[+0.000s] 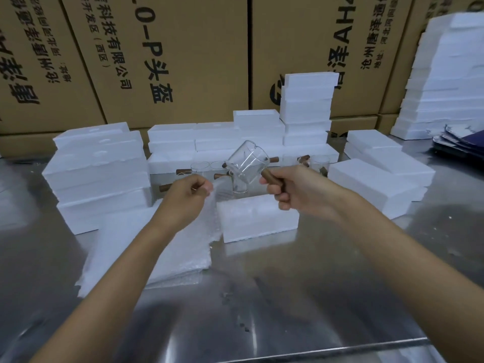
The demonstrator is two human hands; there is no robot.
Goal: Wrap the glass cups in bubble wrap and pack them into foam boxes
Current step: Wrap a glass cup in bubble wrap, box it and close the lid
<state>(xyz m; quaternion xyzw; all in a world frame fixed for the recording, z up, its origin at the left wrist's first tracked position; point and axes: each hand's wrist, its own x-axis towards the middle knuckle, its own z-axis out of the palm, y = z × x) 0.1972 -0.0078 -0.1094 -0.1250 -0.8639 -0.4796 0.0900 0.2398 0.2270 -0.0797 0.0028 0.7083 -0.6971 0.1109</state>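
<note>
My right hand [290,189] grips the brown wooden handle of a clear glass cup [245,163], which is tilted in the air above a white foam box [258,218] at the table's middle. My left hand [187,195] pinches the upper edge of a bubble wrap sheet [207,221], lifted off the stack of bubble wrap [146,247] lying on the steel table. Several more glass cups with wooden handles [200,167] stand behind, between the foam stacks.
Stacks of white foam boxes stand at the left [99,179], back [306,106], right [377,184] and far right [445,79]. Large printed cardboard cartons [167,56] wall off the back. Dark folded sheets [461,142] lie at the right edge. The steel table [262,310] reflects light.
</note>
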